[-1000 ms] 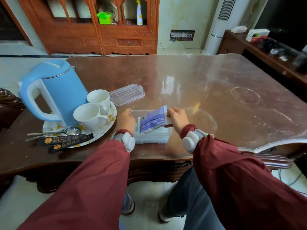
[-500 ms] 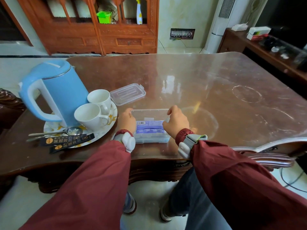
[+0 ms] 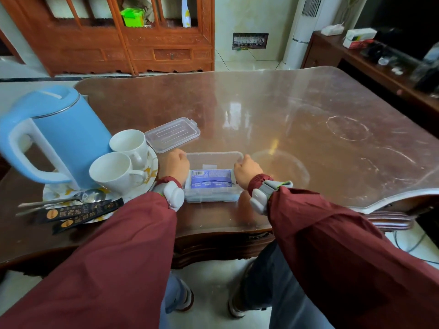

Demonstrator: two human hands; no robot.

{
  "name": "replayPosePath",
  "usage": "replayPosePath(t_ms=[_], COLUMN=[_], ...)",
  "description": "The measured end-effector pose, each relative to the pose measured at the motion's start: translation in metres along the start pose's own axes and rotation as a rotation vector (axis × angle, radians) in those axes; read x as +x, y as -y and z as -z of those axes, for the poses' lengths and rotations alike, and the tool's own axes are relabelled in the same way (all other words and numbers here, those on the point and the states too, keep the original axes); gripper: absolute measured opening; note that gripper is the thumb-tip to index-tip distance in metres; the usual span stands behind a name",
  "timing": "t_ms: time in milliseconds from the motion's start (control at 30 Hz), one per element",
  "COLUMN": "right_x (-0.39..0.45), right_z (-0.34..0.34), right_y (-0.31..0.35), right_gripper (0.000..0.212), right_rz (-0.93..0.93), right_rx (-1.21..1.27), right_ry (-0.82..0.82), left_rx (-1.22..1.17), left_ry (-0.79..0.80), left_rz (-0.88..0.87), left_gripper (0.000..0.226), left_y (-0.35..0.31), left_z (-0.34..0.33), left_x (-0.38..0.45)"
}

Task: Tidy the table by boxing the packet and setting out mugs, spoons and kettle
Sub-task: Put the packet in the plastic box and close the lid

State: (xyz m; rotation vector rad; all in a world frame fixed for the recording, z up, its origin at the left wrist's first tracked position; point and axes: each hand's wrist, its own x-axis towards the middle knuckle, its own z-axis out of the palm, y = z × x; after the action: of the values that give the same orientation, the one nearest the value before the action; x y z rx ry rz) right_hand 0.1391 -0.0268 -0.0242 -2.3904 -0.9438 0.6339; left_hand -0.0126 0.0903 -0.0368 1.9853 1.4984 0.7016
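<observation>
**Packet in the box, lid not on yet**

Our blue packet (image 3: pixel 211 178) lies flat inside the clear box (image 3: pixel 213 195), near the front edge of the tabletop (image 3: pixel 285 110). Our left hand (image 3: pixel 177 165) and right hand (image 3: pixel 247 170) each hold a side of the box. The lid (image 3: pixel 172 134) lies just behind it. The mugs (image 3: pixel 118 172), spoons (image 3: pixel 59 201) and blue kettle (image 3: pixel 59 129) sit crowded on the plate (image 3: pixel 152 170) at the left edge. We think those need setting out next.

Packet (image 3: pixel 211 178) in box (image 3: pixel 213 156), lid (image 3: pixel 172 134) behind
</observation>
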Motion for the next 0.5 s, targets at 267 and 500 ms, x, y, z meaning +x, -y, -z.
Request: replayPosePath(t_ms=[267, 500], right_x=[0.005, 0.003], right_z=[-0.005, -0.007], right_y=[0.003, 0.003], right_gripper=[0.021, 0.02], right_rz=[-0.019, -0.007], right_rx=[-0.06, -0.052], right_ry=[-0.017, -0.025], left_rx=[0.207, 0.548], left_ry=[0.145, 0.438], left_rz=[-0.046, -0.09], left_gripper=[0.03, 0.029], left_y=[0.01, 0.028], left_z=[0.006, -0.002], left_x=[0.065, 0.081])
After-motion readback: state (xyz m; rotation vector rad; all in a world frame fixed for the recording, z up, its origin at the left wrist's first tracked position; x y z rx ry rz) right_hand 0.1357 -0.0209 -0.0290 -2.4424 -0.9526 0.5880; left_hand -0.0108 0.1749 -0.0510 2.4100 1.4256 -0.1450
